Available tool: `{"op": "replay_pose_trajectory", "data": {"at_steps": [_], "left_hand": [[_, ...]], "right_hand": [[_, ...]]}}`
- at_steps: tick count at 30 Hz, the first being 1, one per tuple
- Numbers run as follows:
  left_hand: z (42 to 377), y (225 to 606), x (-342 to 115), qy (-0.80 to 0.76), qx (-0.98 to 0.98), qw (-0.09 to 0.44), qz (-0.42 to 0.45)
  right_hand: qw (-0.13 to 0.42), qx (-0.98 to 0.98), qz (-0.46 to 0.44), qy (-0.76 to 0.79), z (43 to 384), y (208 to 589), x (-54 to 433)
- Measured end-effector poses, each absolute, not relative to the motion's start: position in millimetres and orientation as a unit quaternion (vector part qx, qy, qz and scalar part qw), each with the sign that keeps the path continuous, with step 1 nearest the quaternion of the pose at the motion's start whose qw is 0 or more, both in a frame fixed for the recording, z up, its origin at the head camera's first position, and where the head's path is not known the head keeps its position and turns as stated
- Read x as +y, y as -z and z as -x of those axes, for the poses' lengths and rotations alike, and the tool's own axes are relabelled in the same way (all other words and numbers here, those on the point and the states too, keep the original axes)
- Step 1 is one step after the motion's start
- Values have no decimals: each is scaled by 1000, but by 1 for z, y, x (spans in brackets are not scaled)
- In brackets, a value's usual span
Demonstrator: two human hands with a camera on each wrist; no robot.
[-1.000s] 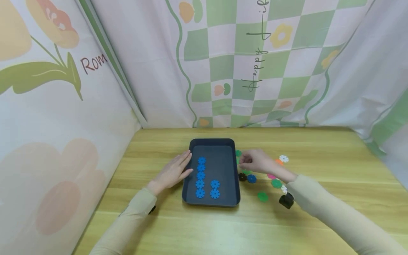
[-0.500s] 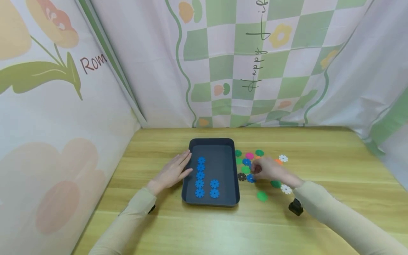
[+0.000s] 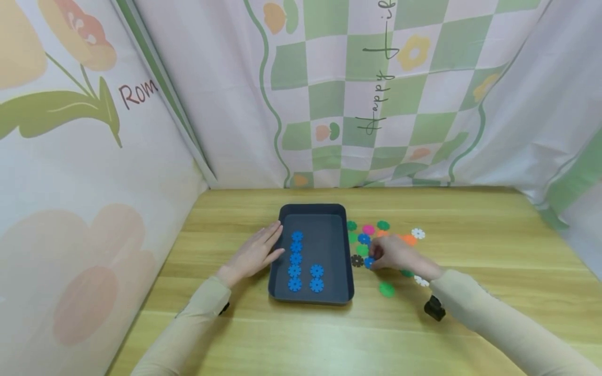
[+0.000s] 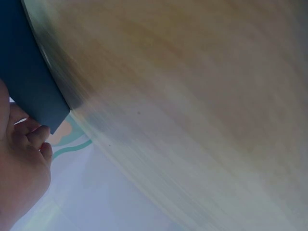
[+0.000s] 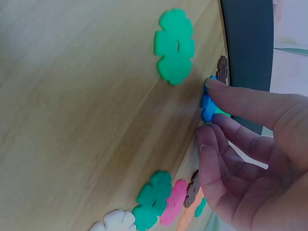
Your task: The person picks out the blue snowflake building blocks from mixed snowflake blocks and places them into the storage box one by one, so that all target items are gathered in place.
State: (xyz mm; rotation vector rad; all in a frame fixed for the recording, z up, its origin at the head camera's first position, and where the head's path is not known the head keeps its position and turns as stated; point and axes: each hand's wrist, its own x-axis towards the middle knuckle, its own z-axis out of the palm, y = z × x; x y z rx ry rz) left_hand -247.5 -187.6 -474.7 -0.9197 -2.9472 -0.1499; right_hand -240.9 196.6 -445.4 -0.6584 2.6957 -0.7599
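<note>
My left hand (image 3: 254,252) lies with straight fingers against the left side of a dark grey tray (image 3: 330,235). In the left wrist view its fingertips touch the tray wall (image 4: 29,62). Inside the tray are blue flower-shaped plastic discs: a column of several (image 3: 295,258) at the left and two (image 3: 316,278) beside it. Right of the tray, my right hand (image 3: 397,254) pinches a blue flower-shaped disc (image 5: 207,107) at table level. The thumb is at one edge of this disc and the index finger at the other; the remaining fingers bend behind.
Around the right hand lie loose discs: brown (image 3: 357,260), another blue (image 3: 364,238), pink (image 3: 368,230), green (image 3: 387,290), orange (image 3: 410,240) and white (image 3: 418,233). The wooden table (image 3: 301,339) meets a curtain (image 3: 244,130) at the back and a patterned panel (image 3: 94,209) on the left.
My right hand has moved right and down from the tray's right edge to the blue disc, where its fingers have come down. The left hand and the discs in the tray have not moved.
</note>
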Motion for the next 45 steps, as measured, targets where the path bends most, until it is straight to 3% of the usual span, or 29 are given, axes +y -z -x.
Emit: {"op": "replay_pose_trajectory", "data": {"at_steps": [17,27,45], "left_hand": [[248,477,-188,52,-951,37,304],[248,476,-189,56,-950,33,304],[249,477,-190,54,-948,44,311]], "right_hand": [[124,922,235,282,243,438,199],[91,923,248,279,248,415,193],[103,918,257,285,260,389,143]]}}
